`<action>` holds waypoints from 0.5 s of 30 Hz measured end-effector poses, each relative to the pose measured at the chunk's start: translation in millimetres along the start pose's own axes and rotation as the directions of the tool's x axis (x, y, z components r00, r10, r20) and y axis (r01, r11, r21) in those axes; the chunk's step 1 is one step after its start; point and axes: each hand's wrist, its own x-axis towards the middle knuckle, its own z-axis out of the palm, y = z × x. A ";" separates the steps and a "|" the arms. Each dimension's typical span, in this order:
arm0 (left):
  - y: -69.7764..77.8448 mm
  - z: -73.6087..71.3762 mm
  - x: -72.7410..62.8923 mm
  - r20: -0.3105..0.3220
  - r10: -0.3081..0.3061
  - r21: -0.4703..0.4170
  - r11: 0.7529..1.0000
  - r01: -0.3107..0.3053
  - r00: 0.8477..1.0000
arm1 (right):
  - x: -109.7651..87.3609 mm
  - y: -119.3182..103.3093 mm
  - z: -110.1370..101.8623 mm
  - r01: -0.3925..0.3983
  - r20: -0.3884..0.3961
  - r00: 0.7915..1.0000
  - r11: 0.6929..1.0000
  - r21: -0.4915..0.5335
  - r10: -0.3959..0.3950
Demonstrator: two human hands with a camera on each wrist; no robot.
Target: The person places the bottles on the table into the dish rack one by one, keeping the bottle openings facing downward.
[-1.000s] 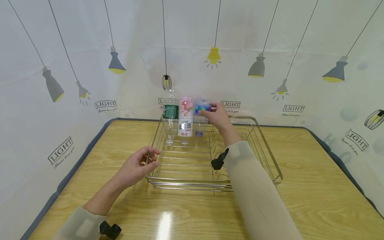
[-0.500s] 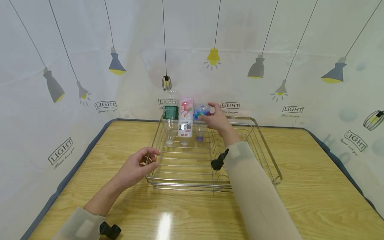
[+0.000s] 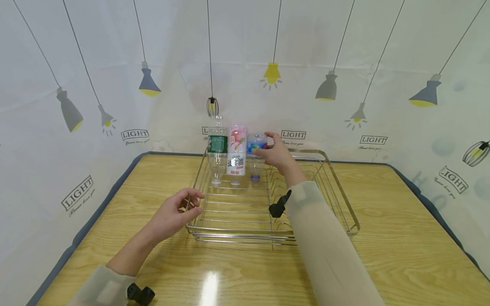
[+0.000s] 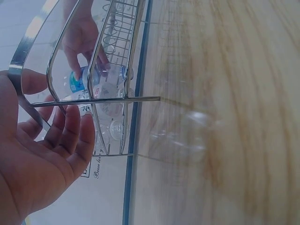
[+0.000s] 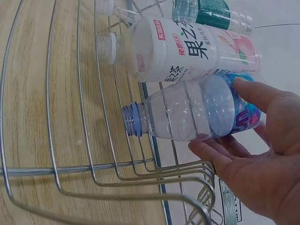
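Observation:
My right hand (image 3: 276,151) holds a small clear bottle (image 5: 178,112) with a blue label, its fingers and thumb around the label near the base. The bottle is upside down, its purple-ringed mouth low over the wire dish rack (image 3: 237,233). Beside it, a white and pink fruit-tea bottle (image 3: 236,159) and a clear bottle with a green label (image 3: 217,144) also stand mouth down at the rack's back left. My left hand (image 3: 172,212) stays at the rack's left side, fingers loosely bent about the metal rim (image 4: 18,65), with space between thumb and fingertips.
The rack rests on a wood-grain table (image 3: 383,238). Bent wire dividers (image 5: 140,187) run along the right of the bottles. A white sheet printed with lamps (image 3: 245,51) hangs close behind and at both sides.
My right hand has lowered the blue-labelled bottle slightly and brought its mouth a little nearer. The left hand and the other two bottles stay in place.

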 end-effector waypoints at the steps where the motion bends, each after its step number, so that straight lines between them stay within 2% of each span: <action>1: 0.0 0.0 0.0 -0.001 0.001 0.001 1.000 -0.001 1.000 | 0.4 0.2 -0.1 0.003 0.000 1.000 1.000 0.000 -0.003; 15: -1.0 -0.5 0.0 -0.002 0.006 0.002 1.000 -0.006 1.000 | 2.1 0.9 -1.2 0.000 -0.001 1.000 1.000 -0.009 0.000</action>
